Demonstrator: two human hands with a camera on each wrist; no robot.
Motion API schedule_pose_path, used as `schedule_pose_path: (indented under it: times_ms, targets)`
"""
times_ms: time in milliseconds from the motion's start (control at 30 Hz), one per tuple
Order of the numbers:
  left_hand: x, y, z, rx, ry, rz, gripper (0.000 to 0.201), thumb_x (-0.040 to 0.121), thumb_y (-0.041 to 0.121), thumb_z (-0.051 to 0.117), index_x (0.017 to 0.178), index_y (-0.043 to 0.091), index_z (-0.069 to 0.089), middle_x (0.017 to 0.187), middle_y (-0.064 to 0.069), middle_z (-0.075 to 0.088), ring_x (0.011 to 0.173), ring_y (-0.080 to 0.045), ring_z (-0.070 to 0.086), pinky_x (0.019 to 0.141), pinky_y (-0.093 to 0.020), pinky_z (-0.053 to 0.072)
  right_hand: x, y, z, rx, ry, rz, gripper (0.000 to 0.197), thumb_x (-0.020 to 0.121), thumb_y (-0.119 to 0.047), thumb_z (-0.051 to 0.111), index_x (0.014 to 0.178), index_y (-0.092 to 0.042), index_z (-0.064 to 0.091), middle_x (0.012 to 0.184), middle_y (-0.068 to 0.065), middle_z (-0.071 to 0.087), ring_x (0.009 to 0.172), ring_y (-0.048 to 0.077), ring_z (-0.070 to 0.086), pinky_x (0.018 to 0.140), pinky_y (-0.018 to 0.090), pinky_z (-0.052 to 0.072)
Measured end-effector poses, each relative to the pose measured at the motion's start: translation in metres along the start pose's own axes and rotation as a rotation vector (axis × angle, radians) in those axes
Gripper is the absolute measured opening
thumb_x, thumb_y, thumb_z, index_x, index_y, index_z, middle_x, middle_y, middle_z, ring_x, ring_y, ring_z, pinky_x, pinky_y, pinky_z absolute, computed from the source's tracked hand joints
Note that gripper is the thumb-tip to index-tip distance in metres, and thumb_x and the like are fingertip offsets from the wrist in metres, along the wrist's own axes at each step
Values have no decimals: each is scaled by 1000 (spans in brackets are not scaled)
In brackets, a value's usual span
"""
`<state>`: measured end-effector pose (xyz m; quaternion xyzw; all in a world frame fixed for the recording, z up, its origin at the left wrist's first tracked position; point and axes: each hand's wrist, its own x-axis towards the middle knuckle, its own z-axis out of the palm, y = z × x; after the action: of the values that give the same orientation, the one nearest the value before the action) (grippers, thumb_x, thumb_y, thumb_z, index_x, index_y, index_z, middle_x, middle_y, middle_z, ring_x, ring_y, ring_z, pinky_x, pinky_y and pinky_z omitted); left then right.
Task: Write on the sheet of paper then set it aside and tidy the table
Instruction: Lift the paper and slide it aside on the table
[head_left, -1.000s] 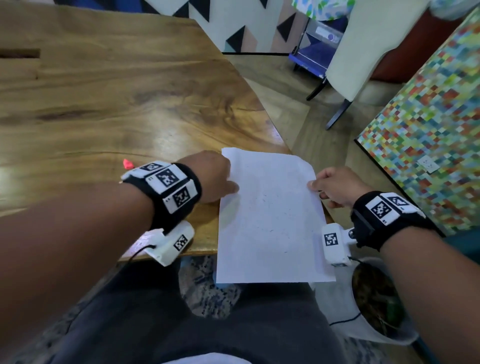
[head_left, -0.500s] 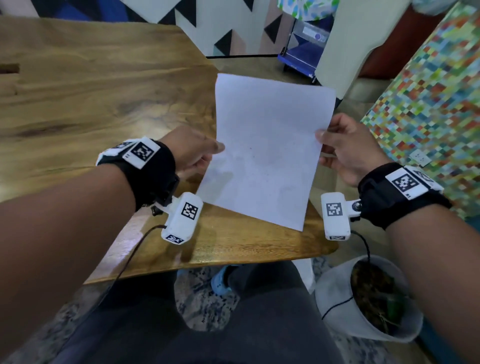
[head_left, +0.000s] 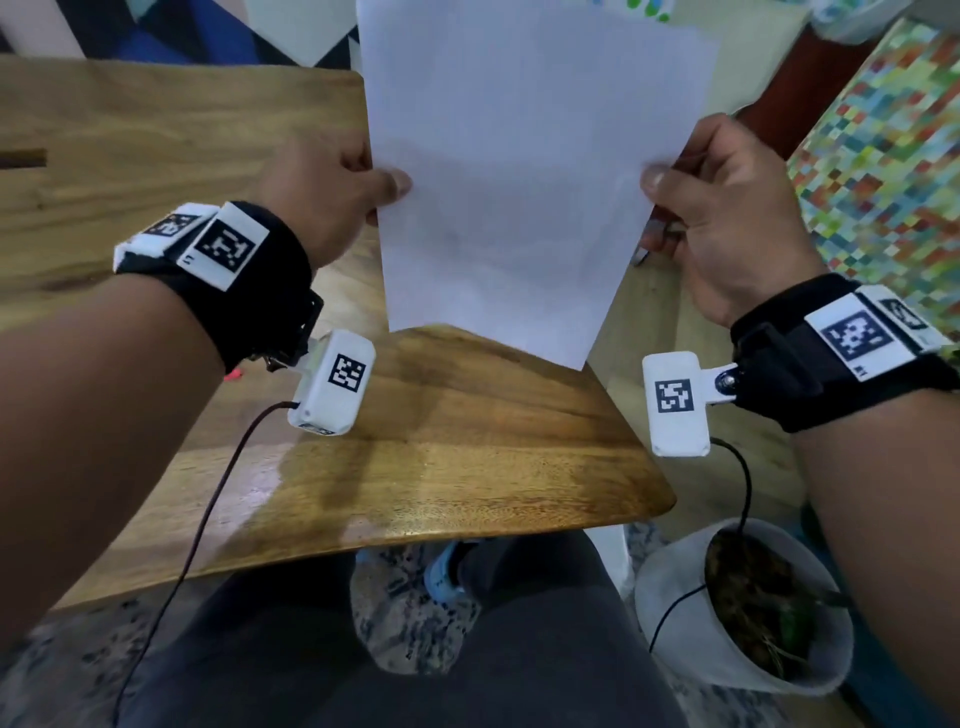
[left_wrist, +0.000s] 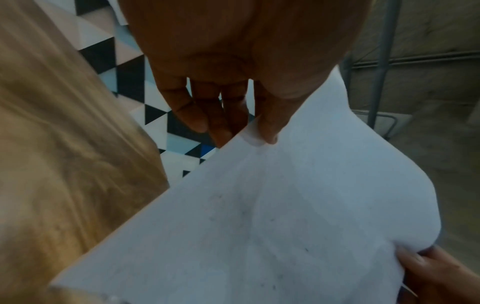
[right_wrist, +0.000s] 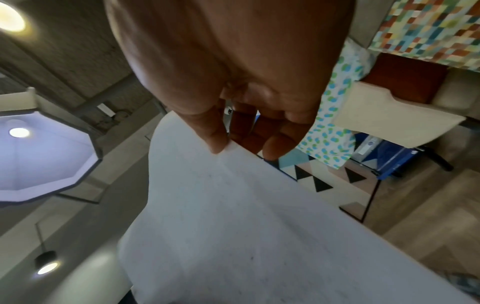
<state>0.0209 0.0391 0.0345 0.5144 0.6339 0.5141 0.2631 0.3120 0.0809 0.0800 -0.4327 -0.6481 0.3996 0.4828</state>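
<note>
While we are sitting at the near corner of a wooden table (head_left: 467, 447), we are looking past it at a wall of black, white and blue triangles (left_wrist: 135, 82), a many-coloured mosaic panel (head_left: 883, 156) on our right and a white pot of soil (head_left: 675, 623) standing on the floor by our knee. We are holding the sheet of paper (head_left: 519, 171) up in the air above that corner, clear of the wood, with its long axis running away from us, the far short edge rising out of the head view and the near short edge hanging lowest, slanting down toward our right. Our left hand (head_left: 332, 202) is pinching the left long edge between thumb and fingers, and our right hand (head_left: 727, 218) is pinching the right long edge the same way, with something thin and dark tucked under its fingers that we cannot identify. Only the left wrist view is showing faint dark specks on the paper; only the right wrist view is showing the ceiling, with an octagonal lamp (right_wrist: 41, 158) glowing there.
</note>
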Motion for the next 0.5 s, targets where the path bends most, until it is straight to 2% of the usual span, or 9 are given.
schedule_pose_path:
  times_ms: [133, 233, 300, 400, 500]
  targets:
    - [-9, 16, -11, -20, 25, 109, 16, 95, 15, 67, 85, 27, 68, 60, 21, 67, 55, 5, 60, 57, -9, 44, -7, -11, 5, -6, 24, -135, 20, 87, -12, 62, 80, -29, 58, 84, -2, 60, 74, 19, 55, 61, 33, 50]
    - [-19, 13, -12, -22, 12, 116, 19, 97, 9, 64, 86, 24, 68, 58, 24, 66, 55, 6, 61, 56, -8, 43, -12, -9, 12, -17, 49, -186, 21, 86, -12, 62, 78, -31, 57, 78, -6, 57, 71, 18, 53, 58, 33, 48]
    - [-26, -1, -9, 27, -30, 65, 21, 95, 16, 67, 80, 30, 70, 60, 22, 67, 55, 4, 61, 59, -12, 45, -16, 3, 16, -106, 29, -151, 22, 85, -16, 63, 74, -33, 55, 74, -9, 54, 68, 16, 51, 57, 35, 48]
    - [-30, -21, -10, 72, -45, -20, 13, 86, 34, 71, 74, 33, 75, 67, 14, 70, 60, -4, 62, 72, -27, 50, -22, 19, 18, -283, -13, -79, 25, 86, -21, 63, 70, -34, 50, 67, -13, 49, 66, 15, 52, 59, 40, 50]
    - [-28, -12, -16, 6, -3, 27, 13, 87, 33, 71, 76, 27, 72, 65, 12, 63, 58, -4, 54, 68, -27, 47, -22, 10, 16, -242, 32, -119, 20, 85, -18, 63, 74, -28, 50, 72, -2, 50, 66, 20, 51, 58, 38, 50]
